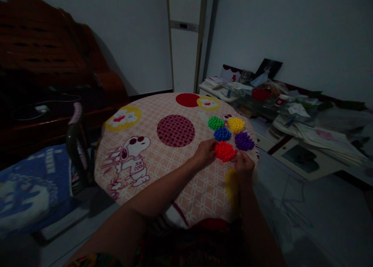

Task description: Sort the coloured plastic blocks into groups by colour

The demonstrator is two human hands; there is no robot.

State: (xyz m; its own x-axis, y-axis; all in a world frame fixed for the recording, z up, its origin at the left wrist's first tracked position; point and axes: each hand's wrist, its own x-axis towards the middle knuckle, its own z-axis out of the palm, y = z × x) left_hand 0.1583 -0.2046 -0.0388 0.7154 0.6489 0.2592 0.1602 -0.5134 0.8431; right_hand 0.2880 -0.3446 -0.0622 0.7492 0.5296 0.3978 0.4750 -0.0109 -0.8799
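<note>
Five heaps of small plastic beads lie on a round table covered with a cartoon-print cloth [145,119]: a green heap [216,123], a yellow heap [236,124], a blue heap [222,134], a purple heap [244,141] and a red heap [224,150]. My left hand [205,152] rests at the left side of the red heap with its fingers curled against the beads. My right hand [244,166] sits at the heap's right edge, fingertips pinched together at the beads. What the fingers hold is too small to see.
A low cabinet [279,115] right of the table is piled with papers, books, a red box and a cup. A dark wooden bench [43,65] stands on the left, with a blue cushion [29,189] below it. A white standing unit [185,37] is behind.
</note>
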